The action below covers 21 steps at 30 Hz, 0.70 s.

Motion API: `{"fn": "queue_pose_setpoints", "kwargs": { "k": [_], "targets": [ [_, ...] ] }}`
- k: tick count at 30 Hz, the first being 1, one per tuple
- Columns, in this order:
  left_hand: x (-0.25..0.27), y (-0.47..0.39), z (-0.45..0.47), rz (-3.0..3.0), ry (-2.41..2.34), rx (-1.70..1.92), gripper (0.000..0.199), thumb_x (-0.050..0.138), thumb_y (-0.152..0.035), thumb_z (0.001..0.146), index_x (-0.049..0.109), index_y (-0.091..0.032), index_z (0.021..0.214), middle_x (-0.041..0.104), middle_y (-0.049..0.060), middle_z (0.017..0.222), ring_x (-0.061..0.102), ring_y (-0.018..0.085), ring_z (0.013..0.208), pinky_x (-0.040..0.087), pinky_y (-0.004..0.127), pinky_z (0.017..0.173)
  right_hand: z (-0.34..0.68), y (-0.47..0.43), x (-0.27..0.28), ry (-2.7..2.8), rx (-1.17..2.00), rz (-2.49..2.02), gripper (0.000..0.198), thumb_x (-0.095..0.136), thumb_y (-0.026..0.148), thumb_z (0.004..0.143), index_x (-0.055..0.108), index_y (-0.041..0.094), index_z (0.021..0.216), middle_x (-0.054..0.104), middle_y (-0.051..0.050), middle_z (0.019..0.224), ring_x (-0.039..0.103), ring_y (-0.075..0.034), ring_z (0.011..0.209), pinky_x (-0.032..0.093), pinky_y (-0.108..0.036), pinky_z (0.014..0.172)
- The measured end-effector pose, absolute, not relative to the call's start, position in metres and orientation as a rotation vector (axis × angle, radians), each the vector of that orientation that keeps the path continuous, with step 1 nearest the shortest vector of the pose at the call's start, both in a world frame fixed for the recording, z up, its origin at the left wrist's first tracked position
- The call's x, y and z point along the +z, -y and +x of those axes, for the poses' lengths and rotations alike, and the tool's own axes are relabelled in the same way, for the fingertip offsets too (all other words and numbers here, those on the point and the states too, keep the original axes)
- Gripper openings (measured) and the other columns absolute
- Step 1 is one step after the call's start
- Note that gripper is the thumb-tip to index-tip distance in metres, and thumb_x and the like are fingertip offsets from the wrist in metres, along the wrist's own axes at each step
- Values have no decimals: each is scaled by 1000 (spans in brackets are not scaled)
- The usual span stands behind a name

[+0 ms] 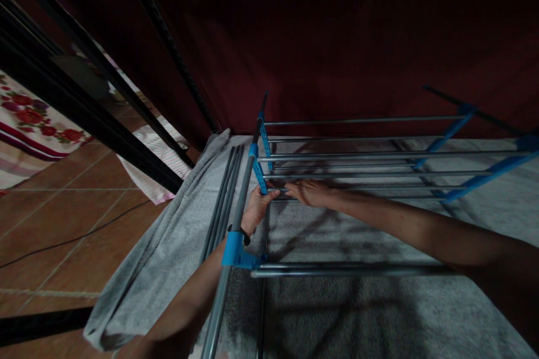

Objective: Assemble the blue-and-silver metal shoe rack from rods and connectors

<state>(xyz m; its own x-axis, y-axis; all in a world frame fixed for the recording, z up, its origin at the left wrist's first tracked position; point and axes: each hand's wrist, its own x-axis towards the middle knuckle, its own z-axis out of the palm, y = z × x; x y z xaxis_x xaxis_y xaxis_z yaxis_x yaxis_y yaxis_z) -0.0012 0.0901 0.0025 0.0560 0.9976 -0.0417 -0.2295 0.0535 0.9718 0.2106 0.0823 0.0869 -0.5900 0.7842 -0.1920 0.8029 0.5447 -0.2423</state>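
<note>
"And here's the rack [379, 155], standing on the grey blanket [168, 269]! Which way's it pointing?"

"Lengthwise it's side to side, straight across the person. The long rods all run left to right, close to parallel."

"And the left end?"

"One side tube [244, 196] there, running away from the person towards the dark red curtain [337, 67], slanting slightly right. Blue joint [231, 249] at the near part, blue bracket [260, 175] farther off, angled down to the hands."

"Talk me through the grip!"

"Left hand [255, 210]: closed around the bracket's low end, thumb reaching along a rod [281, 188]. Right hand [309, 193]: just beside it, fingers bent in at that same rod. Whether they've clamped it, I can't tell from here."

"Those loose tubes [217, 207]?"

"Left of the rack, flat on the blanket, side by side, their far ends aimed at the curtain!"
</note>
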Motion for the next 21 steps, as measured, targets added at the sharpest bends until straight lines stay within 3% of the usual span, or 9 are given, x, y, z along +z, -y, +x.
{"fn": "queue_pose_setpoints", "kwargs": {
  "k": [21],
  "targets": [
    [11,-88,2,1030,-1022,1212,48,99,-39,53,67,-20,83,68,-2,76,62,18,77,46,33,83,210,-85,82,-2723,-474,1382,30,43,37,112,62,17,123,77,-14,112,74,-24,95,47,-29,77]
  ]
}}
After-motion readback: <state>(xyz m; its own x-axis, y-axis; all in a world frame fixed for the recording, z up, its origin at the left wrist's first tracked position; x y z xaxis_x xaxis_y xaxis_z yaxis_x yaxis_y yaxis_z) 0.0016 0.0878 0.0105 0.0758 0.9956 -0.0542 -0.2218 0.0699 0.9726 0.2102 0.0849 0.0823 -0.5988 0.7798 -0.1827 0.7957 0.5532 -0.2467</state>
